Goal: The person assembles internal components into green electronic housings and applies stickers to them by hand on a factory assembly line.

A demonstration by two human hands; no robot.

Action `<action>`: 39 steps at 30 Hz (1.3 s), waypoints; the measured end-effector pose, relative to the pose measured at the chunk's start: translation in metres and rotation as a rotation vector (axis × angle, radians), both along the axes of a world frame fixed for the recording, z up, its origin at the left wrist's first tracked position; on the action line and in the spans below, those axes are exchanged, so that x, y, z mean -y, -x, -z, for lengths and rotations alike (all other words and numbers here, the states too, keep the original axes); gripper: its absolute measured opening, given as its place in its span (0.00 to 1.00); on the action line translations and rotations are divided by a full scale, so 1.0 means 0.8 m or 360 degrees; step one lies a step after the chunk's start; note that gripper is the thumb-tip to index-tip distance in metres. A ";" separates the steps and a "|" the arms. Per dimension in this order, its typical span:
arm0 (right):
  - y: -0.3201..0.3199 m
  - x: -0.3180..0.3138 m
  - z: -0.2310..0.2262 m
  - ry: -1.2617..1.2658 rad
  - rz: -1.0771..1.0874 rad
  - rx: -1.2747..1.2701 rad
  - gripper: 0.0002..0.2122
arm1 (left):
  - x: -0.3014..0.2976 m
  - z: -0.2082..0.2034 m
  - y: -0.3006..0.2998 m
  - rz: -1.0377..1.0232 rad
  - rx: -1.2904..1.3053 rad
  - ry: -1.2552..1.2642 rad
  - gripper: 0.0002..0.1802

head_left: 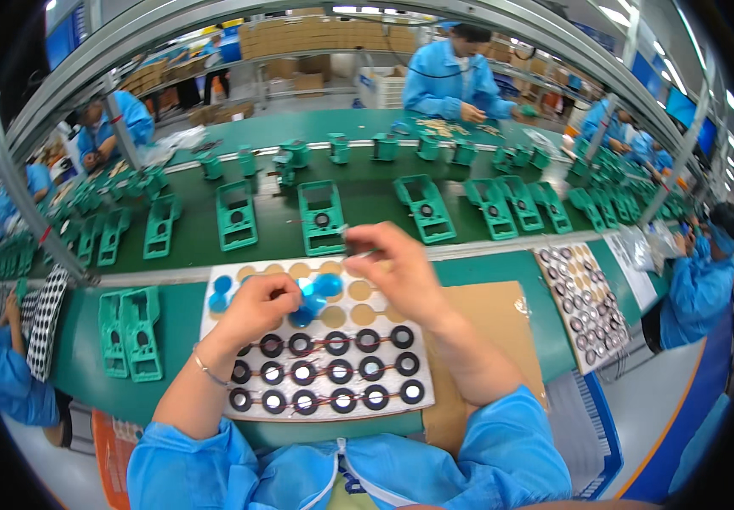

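Observation:
My left hand (pixel 256 308) is closed in a pinch above a white foam tray (pixel 418 374); whatever its fingertips hold is hidden. Shiny blue film discs (pixel 314 297) lie right beside those fingers. My right hand (pixel 394 270) is raised over the far side of the tray, thumb and fingers curled together around a small dark piece that I cannot make out. In the near half of the tray sit rows of small round speakers (pixel 340 371) with black rims, pale centres and thin wires. Tan round spots (pixel 360 291) show in its far half.
Green plastic housings (pixel 322 217) stand along the dark conveyor (pixel 273 242) ahead. Two more housings (pixel 139 336) lie at left. Brown cardboard (pixel 490 340) is under my right forearm. Another tray of round parts (pixel 584 306) lies at right. A co-worker (pixel 455 76) sits across the line.

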State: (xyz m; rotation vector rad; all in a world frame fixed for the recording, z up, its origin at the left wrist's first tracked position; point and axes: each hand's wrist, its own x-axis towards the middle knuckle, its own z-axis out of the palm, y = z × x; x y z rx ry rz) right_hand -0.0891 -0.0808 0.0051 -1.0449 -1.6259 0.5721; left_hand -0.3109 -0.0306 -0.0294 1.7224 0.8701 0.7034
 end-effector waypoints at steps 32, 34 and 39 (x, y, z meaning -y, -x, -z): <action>-0.013 0.003 -0.008 -0.0086 0.0149 -0.0202 0.14 | -0.297 0.099 0.060 -0.1097 -0.0515 0.0157 0.14; -0.016 -0.008 0.004 -0.0234 0.0199 -0.0159 0.13 | -0.309 0.107 0.056 -0.0850 -0.0695 0.0134 0.15; -0.002 -0.026 0.016 -0.0360 0.0055 0.0121 0.15 | -0.340 0.131 0.101 -0.0706 0.0294 0.0996 0.09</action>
